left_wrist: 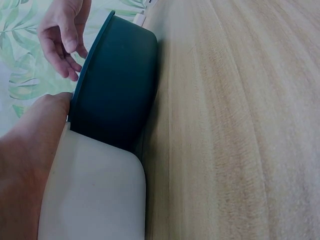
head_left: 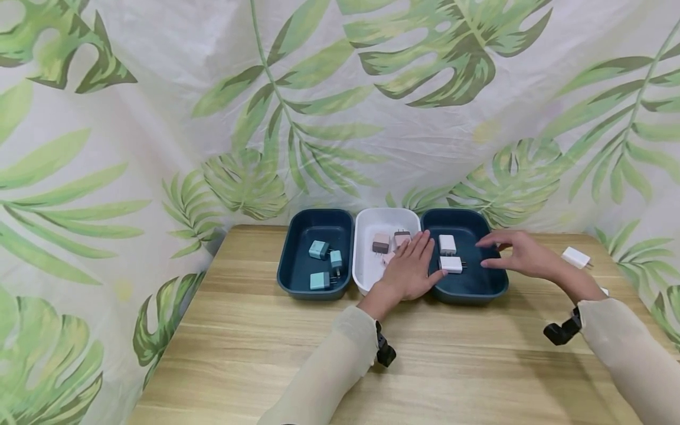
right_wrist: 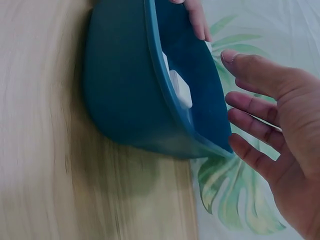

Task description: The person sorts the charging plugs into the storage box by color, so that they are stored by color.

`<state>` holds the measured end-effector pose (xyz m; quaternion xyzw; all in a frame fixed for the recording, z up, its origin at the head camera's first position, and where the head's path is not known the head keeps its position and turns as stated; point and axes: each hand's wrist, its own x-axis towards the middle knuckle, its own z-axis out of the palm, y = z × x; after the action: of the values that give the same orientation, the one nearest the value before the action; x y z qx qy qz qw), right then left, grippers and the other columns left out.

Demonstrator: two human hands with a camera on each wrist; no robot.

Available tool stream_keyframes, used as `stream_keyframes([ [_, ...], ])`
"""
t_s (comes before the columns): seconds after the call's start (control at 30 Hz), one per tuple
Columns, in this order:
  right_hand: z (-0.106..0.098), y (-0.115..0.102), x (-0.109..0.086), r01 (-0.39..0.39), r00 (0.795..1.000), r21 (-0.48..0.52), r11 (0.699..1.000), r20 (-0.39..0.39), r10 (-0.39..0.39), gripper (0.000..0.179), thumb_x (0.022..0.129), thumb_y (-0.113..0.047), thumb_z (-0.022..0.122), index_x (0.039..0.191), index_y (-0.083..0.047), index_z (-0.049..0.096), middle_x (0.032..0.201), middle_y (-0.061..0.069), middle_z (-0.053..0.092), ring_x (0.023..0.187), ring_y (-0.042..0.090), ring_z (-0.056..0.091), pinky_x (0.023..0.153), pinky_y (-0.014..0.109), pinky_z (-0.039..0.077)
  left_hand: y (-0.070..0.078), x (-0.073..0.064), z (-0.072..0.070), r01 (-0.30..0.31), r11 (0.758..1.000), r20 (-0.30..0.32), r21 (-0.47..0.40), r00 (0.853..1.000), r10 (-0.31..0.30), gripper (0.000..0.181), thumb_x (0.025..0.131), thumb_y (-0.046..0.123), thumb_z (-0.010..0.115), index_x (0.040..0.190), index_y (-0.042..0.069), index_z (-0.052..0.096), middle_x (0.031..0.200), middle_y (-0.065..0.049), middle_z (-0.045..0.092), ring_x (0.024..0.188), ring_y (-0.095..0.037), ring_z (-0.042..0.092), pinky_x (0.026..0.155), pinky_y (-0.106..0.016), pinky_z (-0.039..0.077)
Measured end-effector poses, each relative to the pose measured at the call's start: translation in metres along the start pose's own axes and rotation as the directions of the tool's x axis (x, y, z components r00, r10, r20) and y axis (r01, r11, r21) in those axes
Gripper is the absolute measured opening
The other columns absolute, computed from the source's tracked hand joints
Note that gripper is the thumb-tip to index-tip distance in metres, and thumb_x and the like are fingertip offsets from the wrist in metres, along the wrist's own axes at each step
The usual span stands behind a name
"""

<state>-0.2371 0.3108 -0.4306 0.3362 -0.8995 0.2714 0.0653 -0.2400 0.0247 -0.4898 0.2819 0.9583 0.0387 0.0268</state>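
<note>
My left hand point(head_left: 408, 268) lies with straight fingers over the white bin point(head_left: 361, 236) and the near rim of the right dark blue bin point(head_left: 478, 289); its thumb touches that rim in the left wrist view. Above the same blue bin's right side hovers my right hand point(head_left: 523, 257), its thumb and fingers apart, holding nothing. Inside that bin lie two white charger plugs, one farther back point(head_left: 447, 244) and a nearer plug point(head_left: 451, 265). Several pink and brown charger plugs point(head_left: 381, 242) sit in the white bin, partly hidden by my left hand.
Another dark blue bin point(head_left: 284, 271) at the left holds several mint green charger plugs point(head_left: 320, 280). The bins stand side by side along the wooden table's point(head_left: 239, 330) back edge. A white charger plug point(head_left: 576, 257) lies right of my right wrist; another white piece point(head_left: 604, 291) is partly hidden there.
</note>
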Motion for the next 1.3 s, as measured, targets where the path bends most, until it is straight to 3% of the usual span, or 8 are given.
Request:
stream_keyframes([
  [0.1, -0.007, -0.001, -0.007, -0.02, 1.0, 0.008, 1.0, -0.015, 0.02, 0.033, 0.082, -0.007, 0.091, 0.113, -0.006, 0.081, 0.117, 0.012, 0.077, 0.1, 0.016, 0.07, 0.081, 0.037, 0.063, -0.001, 0.001, 0.001, 0.002, 1.0, 0.006, -0.008, 1.0, -0.002, 0.085, 0.109, 0.069, 0.026, 0.172, 0.015, 0.011, 0.179, -0.001, -0.002, 0.165, -0.016, -0.006, 0.133, -0.037, 0.002],
  [0.23, -0.015, 0.002, -0.015, -0.058, 0.998, 0.034, 0.998, -0.02, 0.059, 0.035, 0.084, -0.008, 0.089, 0.117, -0.004, 0.079, 0.123, 0.02, 0.074, 0.102, 0.009, 0.069, 0.084, 0.022, 0.059, -0.002, 0.002, 0.001, 0.002, 1.0, 0.006, -0.005, 1.0, -0.002, 0.085, 0.109, 0.069, 0.026, 0.172, 0.015, 0.011, 0.179, -0.001, -0.003, 0.165, -0.017, -0.007, 0.133, -0.037, 0.002],
  [0.33, -0.021, 0.007, -0.021, -0.077, 0.997, 0.02, 0.997, -0.022, 0.078, 0.038, 0.085, -0.009, 0.089, 0.121, -0.005, 0.078, 0.125, 0.018, 0.074, 0.103, 0.002, 0.067, 0.085, 0.014, 0.054, -0.002, 0.001, 0.001, -0.001, 1.0, 0.004, -0.001, 1.0, 0.001, 0.084, 0.109, 0.069, 0.026, 0.172, 0.015, 0.011, 0.179, -0.001, -0.003, 0.165, -0.016, -0.007, 0.133, -0.037, 0.003],
  [0.53, -0.03, 0.011, -0.035, -0.118, 0.992, -0.007, 0.993, -0.041, 0.118, 0.038, 0.086, -0.01, 0.089, 0.122, -0.009, 0.078, 0.123, 0.012, 0.076, 0.1, -0.01, 0.06, 0.083, 0.011, 0.051, -0.002, 0.001, 0.0, -0.005, 1.0, 0.0, -0.004, 1.0, 0.005, 0.084, 0.109, 0.068, 0.026, 0.172, 0.014, 0.012, 0.179, -0.002, -0.002, 0.165, -0.016, -0.008, 0.133, -0.038, 0.002],
  [0.7, -0.038, 0.015, -0.048, -0.176, 0.984, -0.022, 0.984, -0.03, 0.175, 0.038, 0.088, -0.015, 0.088, 0.124, -0.01, 0.077, 0.123, 0.01, 0.075, 0.099, -0.012, 0.06, 0.082, 0.009, 0.049, -0.003, 0.004, 0.002, -0.005, 1.0, 0.015, -0.016, 1.0, 0.006, 0.084, 0.109, 0.068, 0.026, 0.172, 0.014, 0.01, 0.179, -0.002, -0.004, 0.164, -0.016, -0.009, 0.133, -0.038, 0.001],
  [1.03, -0.046, 0.03, -0.07, -0.122, 0.99, -0.075, 0.99, -0.076, 0.117, 0.041, 0.078, -0.01, 0.094, 0.116, -0.016, 0.08, 0.114, 0.007, 0.078, 0.098, -0.012, 0.063, 0.081, 0.007, 0.051, 0.001, -0.002, -0.004, -0.004, 1.0, 0.003, 0.0, 1.0, 0.004, 0.083, 0.11, 0.067, 0.026, 0.172, 0.014, 0.011, 0.18, -0.002, -0.002, 0.165, -0.017, -0.005, 0.133, -0.038, 0.005],
  [1.3, -0.053, 0.047, -0.087, -0.179, 0.984, -0.016, 0.984, -0.03, 0.178, 0.042, 0.078, -0.006, 0.094, 0.117, -0.01, 0.08, 0.116, -0.002, 0.077, 0.107, -0.02, 0.054, 0.084, 0.004, 0.047, 0.0, -0.001, -0.002, -0.002, 1.0, 0.017, -0.012, 1.0, 0.002, 0.084, 0.11, 0.067, 0.026, 0.172, 0.014, 0.01, 0.179, -0.002, -0.004, 0.165, -0.017, -0.007, 0.133, -0.038, 0.002],
])
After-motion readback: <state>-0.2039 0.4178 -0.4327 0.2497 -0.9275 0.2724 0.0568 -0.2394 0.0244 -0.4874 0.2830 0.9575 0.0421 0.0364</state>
